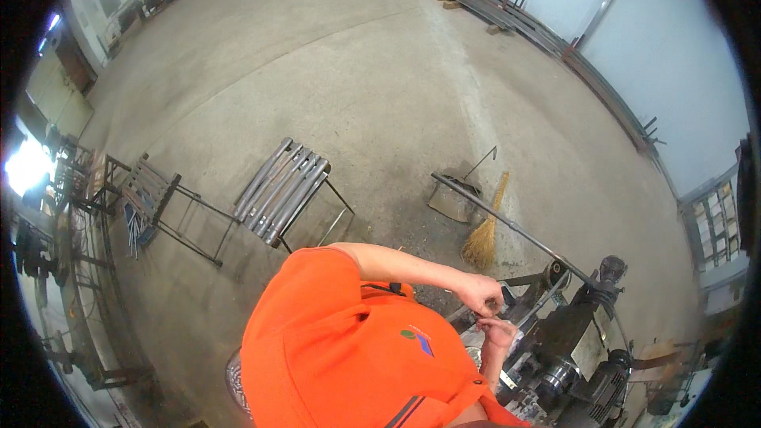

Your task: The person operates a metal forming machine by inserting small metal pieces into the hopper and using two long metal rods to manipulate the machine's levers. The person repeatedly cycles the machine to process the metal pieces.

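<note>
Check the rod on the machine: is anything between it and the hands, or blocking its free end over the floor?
Nothing visible. Both hands, left and right, are already at the machine where the rod enters. The rod's free end passes above the dustpan and broom, apparently clear of them.

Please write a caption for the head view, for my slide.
Both hands meet at a dark machine on a workshop floor.

Machine (pixel 571 349) at lower right, broom (pixel 485 230) and dustpan (pixel 452 200) behind it, bar-laden stand (pixel 284 190) to their left
</note>
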`<action>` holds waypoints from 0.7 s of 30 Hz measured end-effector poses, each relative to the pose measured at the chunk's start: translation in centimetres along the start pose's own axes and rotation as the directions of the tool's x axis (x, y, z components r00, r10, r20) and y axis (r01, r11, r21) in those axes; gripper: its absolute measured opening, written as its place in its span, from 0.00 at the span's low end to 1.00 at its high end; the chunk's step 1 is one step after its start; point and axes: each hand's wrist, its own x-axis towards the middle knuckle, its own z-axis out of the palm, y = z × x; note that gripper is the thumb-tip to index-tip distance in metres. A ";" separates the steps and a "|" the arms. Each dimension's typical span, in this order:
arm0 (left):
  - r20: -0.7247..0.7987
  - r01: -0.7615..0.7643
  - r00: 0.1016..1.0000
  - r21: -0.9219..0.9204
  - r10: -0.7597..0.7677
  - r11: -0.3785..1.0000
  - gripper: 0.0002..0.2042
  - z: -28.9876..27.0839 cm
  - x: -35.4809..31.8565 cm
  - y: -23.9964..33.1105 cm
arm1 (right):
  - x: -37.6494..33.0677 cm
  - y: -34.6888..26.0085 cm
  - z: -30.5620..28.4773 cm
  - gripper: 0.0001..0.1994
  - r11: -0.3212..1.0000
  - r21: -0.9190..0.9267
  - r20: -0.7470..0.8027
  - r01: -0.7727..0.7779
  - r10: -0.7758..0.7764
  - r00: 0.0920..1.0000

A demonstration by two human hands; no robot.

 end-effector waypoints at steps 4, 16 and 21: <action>0.071 0.009 0.998 -0.163 0.002 0.987 0.08 0.4 0.0 -0.6 | -0.5 -0.4 0.6 0.10 0.996 0.090 0.002 -0.028 0.028 1.000; 0.159 0.079 0.987 -0.411 -0.014 0.908 0.07 -0.5 -0.2 1.1 | -0.8 -0.9 0.8 0.13 0.981 0.174 -0.022 -0.080 0.085 0.996; -0.047 0.039 0.996 -0.523 -0.074 0.852 0.08 -1.2 0.3 1.3 | -1.0 -0.5 0.1 0.10 0.991 0.132 -0.040 0.010 -0.005 0.999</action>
